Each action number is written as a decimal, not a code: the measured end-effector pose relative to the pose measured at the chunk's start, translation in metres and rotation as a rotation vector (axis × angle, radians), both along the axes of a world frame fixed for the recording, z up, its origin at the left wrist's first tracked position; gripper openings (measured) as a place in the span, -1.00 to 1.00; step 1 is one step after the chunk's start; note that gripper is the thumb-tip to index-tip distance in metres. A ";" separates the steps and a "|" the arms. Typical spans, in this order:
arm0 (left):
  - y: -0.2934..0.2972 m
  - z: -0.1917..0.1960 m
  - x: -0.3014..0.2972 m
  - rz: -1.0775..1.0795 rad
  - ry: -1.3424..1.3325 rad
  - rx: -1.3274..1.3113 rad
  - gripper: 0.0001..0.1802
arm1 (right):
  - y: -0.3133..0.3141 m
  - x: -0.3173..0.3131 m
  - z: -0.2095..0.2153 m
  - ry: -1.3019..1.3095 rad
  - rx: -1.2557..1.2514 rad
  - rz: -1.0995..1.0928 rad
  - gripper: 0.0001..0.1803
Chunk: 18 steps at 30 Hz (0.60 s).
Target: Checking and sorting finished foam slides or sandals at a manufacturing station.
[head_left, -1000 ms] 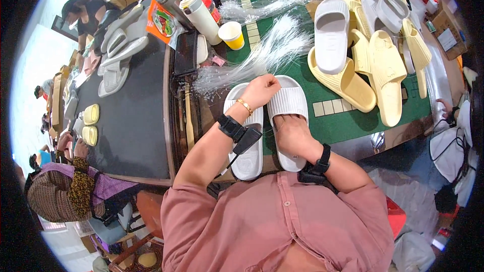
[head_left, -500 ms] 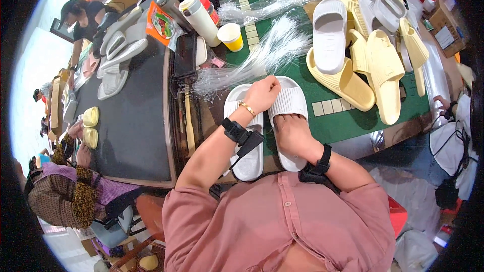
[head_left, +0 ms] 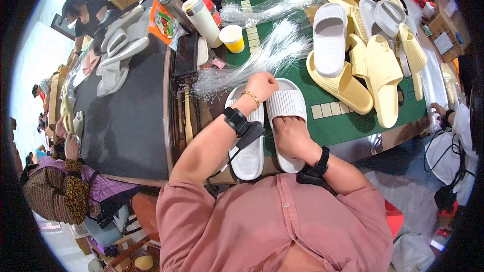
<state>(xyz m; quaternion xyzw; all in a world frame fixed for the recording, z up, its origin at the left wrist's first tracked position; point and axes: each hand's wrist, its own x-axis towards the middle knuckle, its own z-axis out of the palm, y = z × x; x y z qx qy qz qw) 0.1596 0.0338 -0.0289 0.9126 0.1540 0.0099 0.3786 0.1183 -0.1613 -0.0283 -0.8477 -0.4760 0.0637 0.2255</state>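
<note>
Two white ribbed slide slippers lie side by side in front of me, toes away from me. My right hand (head_left: pixel 292 138) reaches into the right white slipper (head_left: pixel 290 88), fingers tucked under its strap and their tips hidden. Above the inner edge of that strap, my left hand (head_left: pixel 264 86) is closed, its fingertips pressed together. Whatever it pinches is too small to make out. The left white slipper (head_left: pixel 248 163) lies partly under my left forearm. A fan of clear plastic strands (head_left: pixel 262 53) spreads just beyond both slippers.
Yellow slippers (head_left: pixel 385 80) and a few white ones are heaped at the right on the green mat (head_left: pixel 353 130). A yellow-and-white cup (head_left: pixel 232 39) and white flask (head_left: pixel 202 22) stand beyond the strands. Co-workers sit left and across; a dark table (head_left: pixel 136 121) adjoins at left.
My left hand has shifted slightly up, away from me; my right hand stays inside the slipper. At the left, a co-worker's hands and the yellow slippers have moved farther left.
</note>
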 end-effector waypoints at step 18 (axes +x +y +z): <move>0.009 -0.020 0.029 -0.176 0.082 0.383 -0.80 | -0.006 -0.001 0.009 0.187 0.036 0.024 -0.62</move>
